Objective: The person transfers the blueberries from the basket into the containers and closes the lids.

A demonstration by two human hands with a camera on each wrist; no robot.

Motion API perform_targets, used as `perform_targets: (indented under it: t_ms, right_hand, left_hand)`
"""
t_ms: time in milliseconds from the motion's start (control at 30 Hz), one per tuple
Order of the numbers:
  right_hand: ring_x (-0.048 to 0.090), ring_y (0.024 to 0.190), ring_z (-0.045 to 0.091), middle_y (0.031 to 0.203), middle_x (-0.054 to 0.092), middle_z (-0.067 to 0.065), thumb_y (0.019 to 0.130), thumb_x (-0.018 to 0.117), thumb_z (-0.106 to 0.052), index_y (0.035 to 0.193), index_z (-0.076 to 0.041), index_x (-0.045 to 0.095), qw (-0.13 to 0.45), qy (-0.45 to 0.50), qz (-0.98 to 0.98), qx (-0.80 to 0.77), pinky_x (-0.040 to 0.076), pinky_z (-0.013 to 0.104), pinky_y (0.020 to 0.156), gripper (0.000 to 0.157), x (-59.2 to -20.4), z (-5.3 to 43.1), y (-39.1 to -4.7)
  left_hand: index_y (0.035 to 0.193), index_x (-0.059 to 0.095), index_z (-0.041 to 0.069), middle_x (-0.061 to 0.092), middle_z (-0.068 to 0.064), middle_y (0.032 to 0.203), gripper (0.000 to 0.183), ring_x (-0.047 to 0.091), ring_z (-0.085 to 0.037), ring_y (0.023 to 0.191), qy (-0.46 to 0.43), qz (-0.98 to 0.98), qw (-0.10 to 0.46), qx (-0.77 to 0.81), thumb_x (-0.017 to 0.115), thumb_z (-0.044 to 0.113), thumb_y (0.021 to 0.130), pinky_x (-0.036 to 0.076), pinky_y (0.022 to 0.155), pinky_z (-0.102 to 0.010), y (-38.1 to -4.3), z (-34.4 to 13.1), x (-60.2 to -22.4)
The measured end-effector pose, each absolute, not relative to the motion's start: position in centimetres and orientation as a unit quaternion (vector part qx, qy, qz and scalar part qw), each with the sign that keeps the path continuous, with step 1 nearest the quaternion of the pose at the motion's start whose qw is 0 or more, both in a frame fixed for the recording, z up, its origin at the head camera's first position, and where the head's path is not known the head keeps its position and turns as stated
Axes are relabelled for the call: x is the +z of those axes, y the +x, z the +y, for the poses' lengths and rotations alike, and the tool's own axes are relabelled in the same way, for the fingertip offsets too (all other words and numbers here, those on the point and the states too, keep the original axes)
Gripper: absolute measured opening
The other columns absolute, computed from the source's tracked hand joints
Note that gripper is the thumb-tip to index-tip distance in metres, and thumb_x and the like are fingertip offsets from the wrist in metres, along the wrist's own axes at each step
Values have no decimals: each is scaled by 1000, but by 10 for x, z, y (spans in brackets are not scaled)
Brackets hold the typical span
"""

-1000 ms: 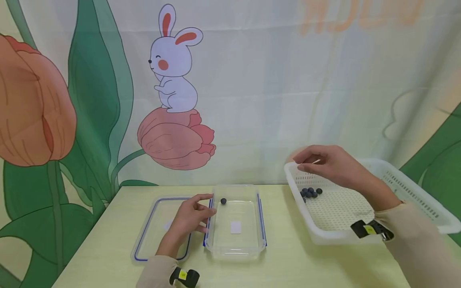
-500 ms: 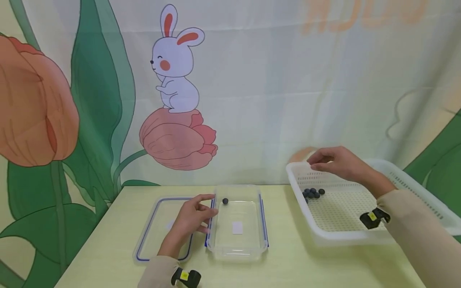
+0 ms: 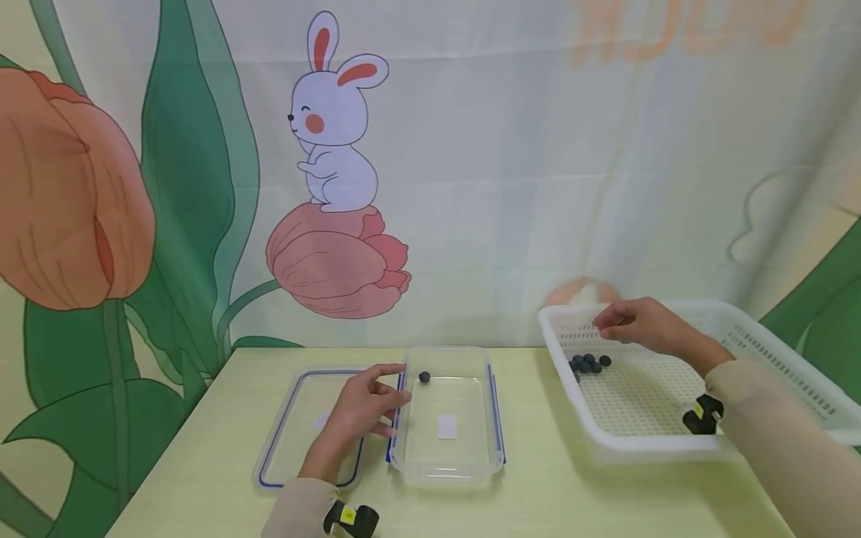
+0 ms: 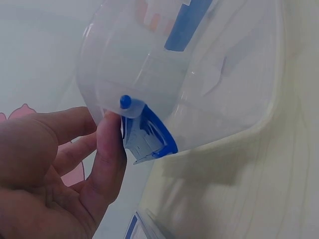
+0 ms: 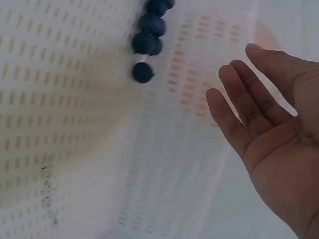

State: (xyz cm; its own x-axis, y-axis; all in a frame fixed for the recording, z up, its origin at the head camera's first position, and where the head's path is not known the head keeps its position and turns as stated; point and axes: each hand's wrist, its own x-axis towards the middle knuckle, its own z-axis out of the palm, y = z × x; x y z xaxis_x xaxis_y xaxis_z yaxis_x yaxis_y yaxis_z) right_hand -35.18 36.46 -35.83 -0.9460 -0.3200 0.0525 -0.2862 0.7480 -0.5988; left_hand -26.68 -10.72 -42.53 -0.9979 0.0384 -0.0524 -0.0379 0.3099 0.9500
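In the head view my left hand (image 3: 366, 403) holds the left side of a clear plastic food container (image 3: 447, 472) with blue latches. The left wrist view shows fingertips at its rim, beside a hanging blue latch (image 4: 149, 134). A single blueberry (image 3: 424, 377) lies inside, near the far left corner. My right hand (image 3: 639, 326), fingers loosely curved and holding nothing, is over the far side of a white perforated basket (image 3: 592, 430). Several blueberries (image 3: 588, 359) cluster at the basket's left end. In the right wrist view these blueberries (image 5: 151, 25) lie beyond the fingertips.
A clear lid with a blue seal (image 3: 276, 441) lies flat left of the container, partly under my left forearm. Behind the pale table (image 3: 538, 493) hangs a curtain (image 3: 484, 187) printed with a rabbit and tulips. The basket stands at the table's right.
My right hand has moved right and lower, from above the basket's left rim to farther over its inside. The left hand stays at the container. The head view has shifted slightly.
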Motion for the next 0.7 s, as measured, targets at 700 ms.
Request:
perform_targets:
  t_ms: [700]
  right_hand:
    - [68,92,24,109,75,18,98,72,-3,118,9,73,100,-189,934,-287,56,38,71,23,-398,390,-377]
  left_hand:
    - [146,64,13,65,-12,97,51,65,-23,79,-4,807,35,590,79,12,98,63,58,-33,-271,-107,-426]
